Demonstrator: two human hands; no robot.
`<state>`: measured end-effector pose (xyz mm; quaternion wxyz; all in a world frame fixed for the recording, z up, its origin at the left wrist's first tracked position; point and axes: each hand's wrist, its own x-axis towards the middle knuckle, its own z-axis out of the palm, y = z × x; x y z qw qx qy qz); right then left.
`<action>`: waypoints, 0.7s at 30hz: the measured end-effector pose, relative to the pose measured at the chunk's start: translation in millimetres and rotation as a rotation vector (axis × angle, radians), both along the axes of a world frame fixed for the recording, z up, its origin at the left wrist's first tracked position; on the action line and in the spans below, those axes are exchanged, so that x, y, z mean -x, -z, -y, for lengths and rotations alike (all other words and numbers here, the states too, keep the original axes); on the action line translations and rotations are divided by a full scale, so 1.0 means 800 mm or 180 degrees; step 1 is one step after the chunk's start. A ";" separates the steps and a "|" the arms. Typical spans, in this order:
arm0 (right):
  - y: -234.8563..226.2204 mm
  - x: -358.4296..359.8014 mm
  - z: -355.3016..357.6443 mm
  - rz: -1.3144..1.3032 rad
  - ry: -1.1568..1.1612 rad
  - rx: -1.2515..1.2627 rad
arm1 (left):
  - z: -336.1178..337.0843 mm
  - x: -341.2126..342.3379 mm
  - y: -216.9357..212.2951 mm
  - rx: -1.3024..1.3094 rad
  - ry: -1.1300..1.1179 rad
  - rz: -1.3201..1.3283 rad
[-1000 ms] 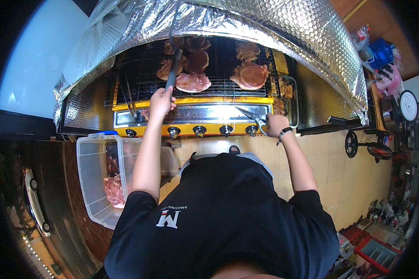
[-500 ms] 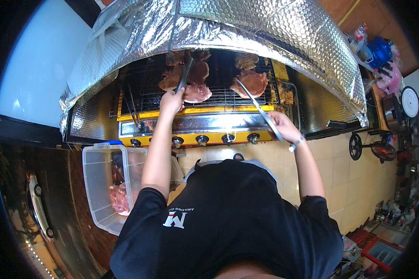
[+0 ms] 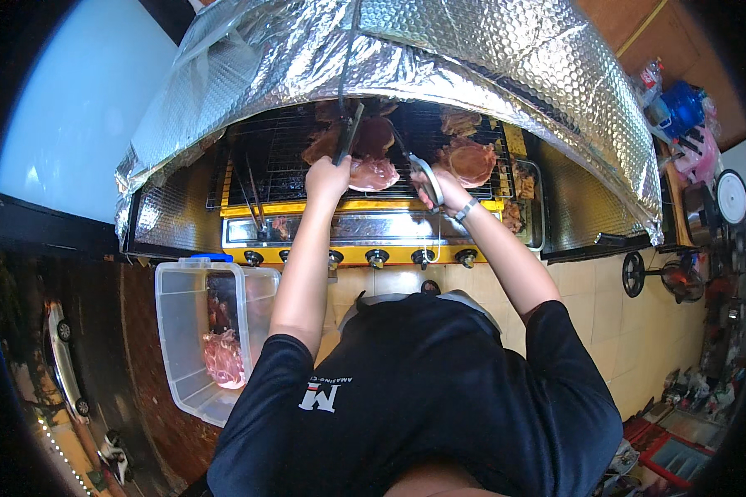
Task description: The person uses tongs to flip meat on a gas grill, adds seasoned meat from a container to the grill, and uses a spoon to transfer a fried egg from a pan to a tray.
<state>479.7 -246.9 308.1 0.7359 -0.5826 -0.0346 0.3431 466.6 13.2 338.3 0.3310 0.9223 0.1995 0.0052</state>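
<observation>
My left hand (image 3: 327,178) is closed around dark metal tongs (image 3: 353,132) that reach away from me over the grill grate (image 3: 286,142). Just right of it lies a pale pink meat slice (image 3: 374,174) at the grate's near edge; a browner slice (image 3: 376,135) is behind. Silver tongs (image 3: 424,171) are gripped in my right hand (image 3: 439,190), their far ends pointing toward those middle slices. On the right side of the grate rest a round slice (image 3: 471,164) and a smaller piece (image 3: 460,123). Whether either pair of tongs touches meat is unclear.
A foil hood (image 3: 406,74) overhangs the grill. Another pair of tongs (image 3: 254,195) leans at the left. Knobs (image 3: 377,258) line the yellow front. A clear plastic bin (image 3: 176,331) holds raw meat (image 3: 224,358). Right of the grate sits a tray of small pieces (image 3: 522,180).
My right hand has swung left with the silver tongs, from the right-hand slice toward the middle ones. My left hand stays beside the pale slice. The whole view has shifted slightly.
</observation>
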 end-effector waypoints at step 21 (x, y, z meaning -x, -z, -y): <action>-0.076 -0.089 -0.135 -0.0717 0.0489 -0.0075 | -0.056 -0.022 0.007 0.2613 -0.0102 -0.0129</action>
